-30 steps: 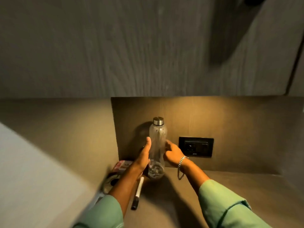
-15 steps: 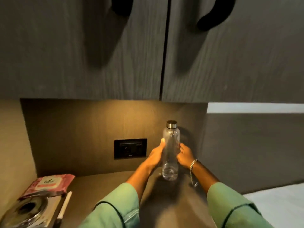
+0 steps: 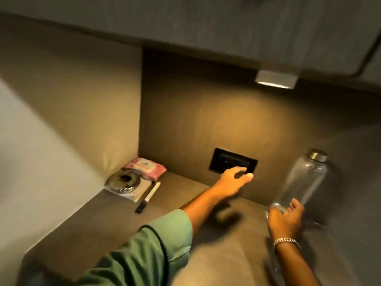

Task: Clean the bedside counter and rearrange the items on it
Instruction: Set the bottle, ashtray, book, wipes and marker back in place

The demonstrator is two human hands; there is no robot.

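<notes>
Right hand (image 3: 285,218) has its grip wrapped round the base of the clear bottle (image 3: 303,178), which leans toward one o'clock at the counter's (image 3: 115,219) right end, likely being parked out of the way. Left hand (image 3: 233,180) hovers empty, fingers loosely spread, the bottle at its three o'clock. Wipes pack (image 3: 145,168), metal dish (image 3: 122,182) and marker (image 3: 147,198) cluster at nine o'clock, well apart.

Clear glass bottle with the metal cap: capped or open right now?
Capped. The clear glass bottle has its metal cap seated on the neck; the right hand touches only its base.
</notes>
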